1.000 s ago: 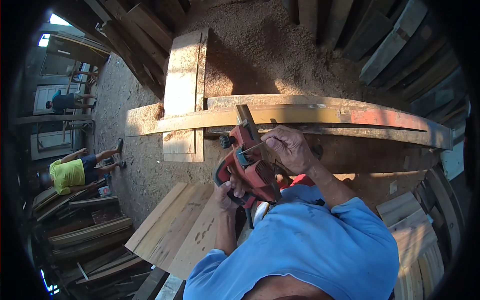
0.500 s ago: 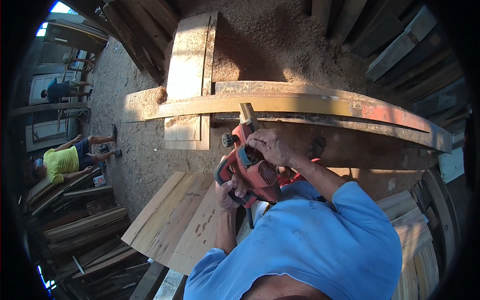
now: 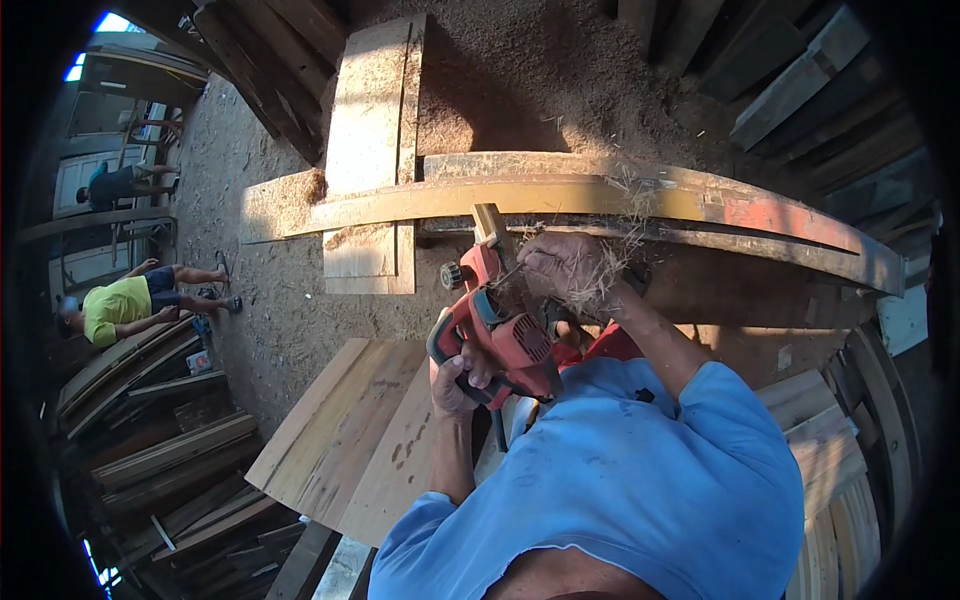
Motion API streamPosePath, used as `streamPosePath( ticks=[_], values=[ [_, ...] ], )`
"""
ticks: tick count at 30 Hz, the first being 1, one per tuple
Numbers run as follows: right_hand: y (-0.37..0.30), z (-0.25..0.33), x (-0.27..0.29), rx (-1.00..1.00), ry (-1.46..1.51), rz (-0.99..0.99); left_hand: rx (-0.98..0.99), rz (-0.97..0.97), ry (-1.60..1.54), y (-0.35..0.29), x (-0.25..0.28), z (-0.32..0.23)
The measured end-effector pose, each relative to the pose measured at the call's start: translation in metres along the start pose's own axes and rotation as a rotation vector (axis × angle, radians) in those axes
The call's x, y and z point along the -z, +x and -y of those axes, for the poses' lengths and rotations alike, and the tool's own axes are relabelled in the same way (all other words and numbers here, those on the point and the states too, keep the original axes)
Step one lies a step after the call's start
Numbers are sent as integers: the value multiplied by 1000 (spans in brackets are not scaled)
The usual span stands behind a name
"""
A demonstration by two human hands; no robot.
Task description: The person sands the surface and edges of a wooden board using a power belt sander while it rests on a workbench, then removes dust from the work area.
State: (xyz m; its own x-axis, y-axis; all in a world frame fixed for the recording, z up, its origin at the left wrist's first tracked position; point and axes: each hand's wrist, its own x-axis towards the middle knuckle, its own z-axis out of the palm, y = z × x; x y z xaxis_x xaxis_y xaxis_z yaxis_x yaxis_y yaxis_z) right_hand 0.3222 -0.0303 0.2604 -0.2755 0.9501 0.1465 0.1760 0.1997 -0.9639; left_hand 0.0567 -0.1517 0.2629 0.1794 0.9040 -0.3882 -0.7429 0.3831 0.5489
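**Red planer (image 3: pixel 505 347) sitting in the left fingers (image 3: pixel 478 376), shavings (image 3: pixel 603 278) scattering about the right fingers (image 3: pixel 540 256)**

Sawdust-covered ground (image 3: pixel 300 310) is spreading out beyond both sets of fingers, catching patches of sun and shade. Behind the fingers, a light blue shirt (image 3: pixel 620 480) is covering the wearer's torso. A long beam (image 3: pixel 560 197), yellow with a red stretch at the right, is running crosswise just ahead of the right fingers and bowing in the wide view. Wide wooden panels (image 3: pixel 340 440) are lying to the left of the left fingers. Pale boards (image 3: pixel 370 120) are lying ahead and to the left of the fingers, the beam's left end crossing over them.

The planer is sitting between the two sets of fingers, its front end pointing toward the beam; whether it is touching the beam cannot be told. The left fingers are grasping its rear handle (image 3: pixel 437 348). The right fingers are bending close beside its outlet (image 3: pixel 488 306); whether they are pinching anything cannot be told. The fine shavings are scattering over the right fingers and wrist, some reaching across the beam.
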Motion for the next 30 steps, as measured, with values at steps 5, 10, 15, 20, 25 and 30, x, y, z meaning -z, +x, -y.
streamPosePath(
  ticks=[5,10,15,20,25,30],
  values=[
    [3,-27,-41,101,58,27,52,-28,-37,0,11,6],
    [-2,-37,5,-186,263,9,24,-55,39,1,-11,7],
    [-8,8,22,-77,96,-36,56,-17,-18,-2,28,15],
    [-3,-17,-37,329,-92,-27,64,3,-16,2,11,13],
    [0,-37,-26,-180,248,213,43,-22,5,-3,1,10],
    [2,-16,23,-146,234,35,20,-22,-48,-9,11,15]
  ],
)
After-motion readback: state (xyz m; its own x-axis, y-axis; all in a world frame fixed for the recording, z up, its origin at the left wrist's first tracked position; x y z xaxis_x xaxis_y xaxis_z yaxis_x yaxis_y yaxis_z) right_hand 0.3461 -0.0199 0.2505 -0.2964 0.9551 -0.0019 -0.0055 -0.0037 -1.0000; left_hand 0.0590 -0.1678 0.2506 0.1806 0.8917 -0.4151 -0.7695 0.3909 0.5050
